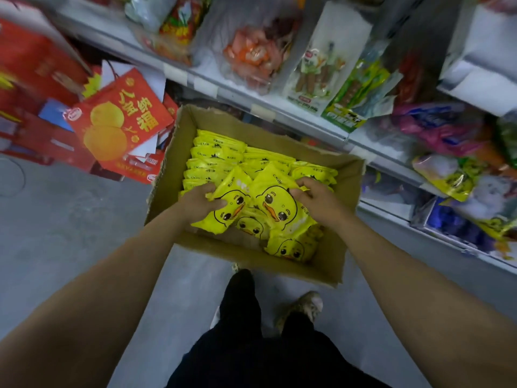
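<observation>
Down at centre frame, your left hand [200, 204] curled round one duck packet [233, 204] while your right hand [316, 197] pinched the top edge of a second packet [277, 205], both over the packed rows [212, 161] in an open box [167, 177] on the floor [70, 219]. Shelves [279, 107] crossed the upper right; a red bag [117, 121] lay upper left.

Head-worn camera looks steeply down, close above the left hand [200, 204], right hand [316, 197] and box [173, 175].
</observation>
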{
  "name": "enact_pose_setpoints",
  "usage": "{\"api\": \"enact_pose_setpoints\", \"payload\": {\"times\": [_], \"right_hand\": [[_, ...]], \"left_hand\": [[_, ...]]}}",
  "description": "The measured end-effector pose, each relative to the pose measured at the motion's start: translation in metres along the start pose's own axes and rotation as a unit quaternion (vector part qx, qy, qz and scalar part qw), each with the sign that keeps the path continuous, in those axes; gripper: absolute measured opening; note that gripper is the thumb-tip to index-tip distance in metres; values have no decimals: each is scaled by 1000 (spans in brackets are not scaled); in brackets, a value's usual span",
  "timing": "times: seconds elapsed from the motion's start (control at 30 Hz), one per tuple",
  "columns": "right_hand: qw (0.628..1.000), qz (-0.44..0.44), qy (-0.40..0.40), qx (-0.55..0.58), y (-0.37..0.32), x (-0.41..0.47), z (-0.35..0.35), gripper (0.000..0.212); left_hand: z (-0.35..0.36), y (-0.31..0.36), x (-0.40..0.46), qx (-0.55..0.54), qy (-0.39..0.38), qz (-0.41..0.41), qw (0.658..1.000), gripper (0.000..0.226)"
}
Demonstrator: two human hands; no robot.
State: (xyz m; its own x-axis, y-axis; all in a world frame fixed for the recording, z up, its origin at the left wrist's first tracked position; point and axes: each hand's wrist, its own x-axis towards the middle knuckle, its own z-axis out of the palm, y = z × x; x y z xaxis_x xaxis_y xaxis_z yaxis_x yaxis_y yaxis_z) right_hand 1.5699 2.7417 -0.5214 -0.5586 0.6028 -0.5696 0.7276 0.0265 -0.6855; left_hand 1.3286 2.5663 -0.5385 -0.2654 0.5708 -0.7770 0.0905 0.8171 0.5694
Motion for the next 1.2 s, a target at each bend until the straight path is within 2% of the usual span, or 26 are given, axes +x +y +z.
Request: {"api": "enact_pose_setpoints", "payload": {"times": [0.1,0.2,0.27,0.33,0.37,0.43,0.5,0.7,0.87,1.03,1.2], "right_hand": [[997,11,37,71,4,-31,-31,22],[974,35,82,207,22,-68,-68,32],[949,33,93,298,30,-101,-96,21],[936,27,91,340,42,-133,-126,18],[933,19,90,349,49,-150,-142,19],[923,-12,107,370,66,-182,-175,22],[913,-36,143,380,83,-216,-211,27],[865,-97,248,425,132,-318,-321,48],[823,-137,320,450,151,-376,-401,43],[801,-173,386,423,175,-410,-476,42],[789,-188,443,382,202,-436,-562,35]], "left_hand": [[31,34,-26,-19,39,35,998,72],[70,74,-57,-21,67,75,995,73],[98,103,-82,-56,64,80,993,77],[132,131,-104,-83,42,105,990,85],[150,147,-115,-81,26,116,990,86],[186,178,-134,-86,5,158,984,57],[224,210,-152,-80,-28,200,976,41],[321,307,-196,-32,-49,304,951,43],[375,389,-235,52,-70,363,928,49],[421,466,-257,115,-95,427,892,30],[470,537,-259,165,-85,477,859,49]]}}
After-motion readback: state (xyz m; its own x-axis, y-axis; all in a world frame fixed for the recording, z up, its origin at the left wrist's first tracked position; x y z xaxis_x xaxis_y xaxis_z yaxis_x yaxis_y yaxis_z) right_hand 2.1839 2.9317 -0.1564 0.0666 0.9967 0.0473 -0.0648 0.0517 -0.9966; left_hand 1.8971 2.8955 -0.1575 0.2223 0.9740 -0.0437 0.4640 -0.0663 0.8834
